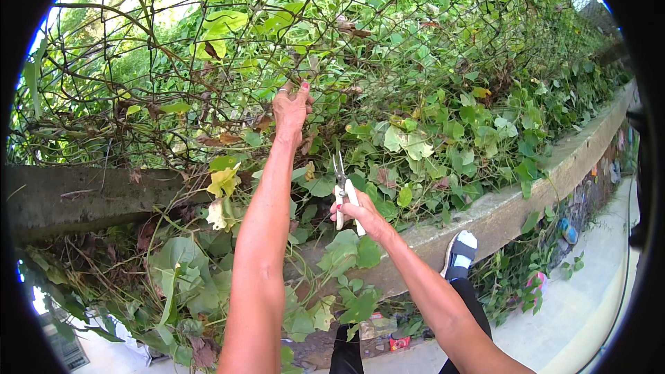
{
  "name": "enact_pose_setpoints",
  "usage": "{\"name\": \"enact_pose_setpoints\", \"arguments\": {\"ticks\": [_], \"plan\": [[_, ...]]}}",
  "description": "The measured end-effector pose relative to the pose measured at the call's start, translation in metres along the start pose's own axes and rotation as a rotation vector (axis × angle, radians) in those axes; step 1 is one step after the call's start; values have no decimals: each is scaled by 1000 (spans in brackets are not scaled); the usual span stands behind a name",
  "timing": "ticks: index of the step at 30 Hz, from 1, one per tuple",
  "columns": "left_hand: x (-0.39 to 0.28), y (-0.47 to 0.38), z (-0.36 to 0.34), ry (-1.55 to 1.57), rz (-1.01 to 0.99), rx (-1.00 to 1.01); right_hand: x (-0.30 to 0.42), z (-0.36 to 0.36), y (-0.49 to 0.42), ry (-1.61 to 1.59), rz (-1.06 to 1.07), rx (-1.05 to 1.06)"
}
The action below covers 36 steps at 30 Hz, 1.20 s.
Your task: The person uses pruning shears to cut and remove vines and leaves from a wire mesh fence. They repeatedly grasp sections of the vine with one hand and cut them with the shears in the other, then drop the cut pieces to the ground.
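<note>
My left hand [292, 109] reaches up to a wire mesh fence [283, 31], its fingers curled around thin vine stems [298, 70]. What lies inside the curled fingers is mostly hidden. Lower and to the right, my right hand [366, 215] holds garden snips [341, 183] with white handles. Their slim metal blades point upward and stand slightly apart, in front of the leafy vines [410, 140]. A yellowed leaf [224, 181] hangs to the left of my left forearm.
A concrete ledge [499, 213] runs along the fence's foot, with my sandalled foot [461, 252] on it. Vines spill over it at lower left [182, 265]. Below are pale pavement [566, 301], a red wrapper [399, 343] and a pink item [537, 283].
</note>
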<state>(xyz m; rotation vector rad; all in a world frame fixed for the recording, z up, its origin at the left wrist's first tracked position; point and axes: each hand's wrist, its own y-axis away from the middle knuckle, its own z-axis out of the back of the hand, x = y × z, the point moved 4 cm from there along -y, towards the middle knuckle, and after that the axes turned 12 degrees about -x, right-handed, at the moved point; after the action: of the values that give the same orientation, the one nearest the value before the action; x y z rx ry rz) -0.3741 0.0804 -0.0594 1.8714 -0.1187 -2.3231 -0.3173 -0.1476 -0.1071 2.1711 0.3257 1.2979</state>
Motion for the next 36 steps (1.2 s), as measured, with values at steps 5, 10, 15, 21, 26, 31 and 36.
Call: {"name": "enact_pose_setpoints", "arguments": {"ticks": [5, 10, 15, 21, 26, 31, 36], "plan": [[-3, -15, 24, -77, 237, 308, 8, -4, -8, -34, 17, 27], [-1, -12, 34, -149, 252, 414, 8, -3, -19, -37, -2, 35], [3, -2, 33, -126, 196, 367, 18, -14, -57, 19, -20, 90], [3, 4, 30, -69, 162, 310, 37, -29, -100, -156, -15, 100], [8, 13, 30, -19, 171, 288, 47, -35, -120, -229, -27, 76], [12, 11, 36, -26, 110, 255, 48, -34, -126, -292, 8, 57], [-3, 12, 43, -382, -418, 8, 17, -19, -95, -107, 9, 91]]}}
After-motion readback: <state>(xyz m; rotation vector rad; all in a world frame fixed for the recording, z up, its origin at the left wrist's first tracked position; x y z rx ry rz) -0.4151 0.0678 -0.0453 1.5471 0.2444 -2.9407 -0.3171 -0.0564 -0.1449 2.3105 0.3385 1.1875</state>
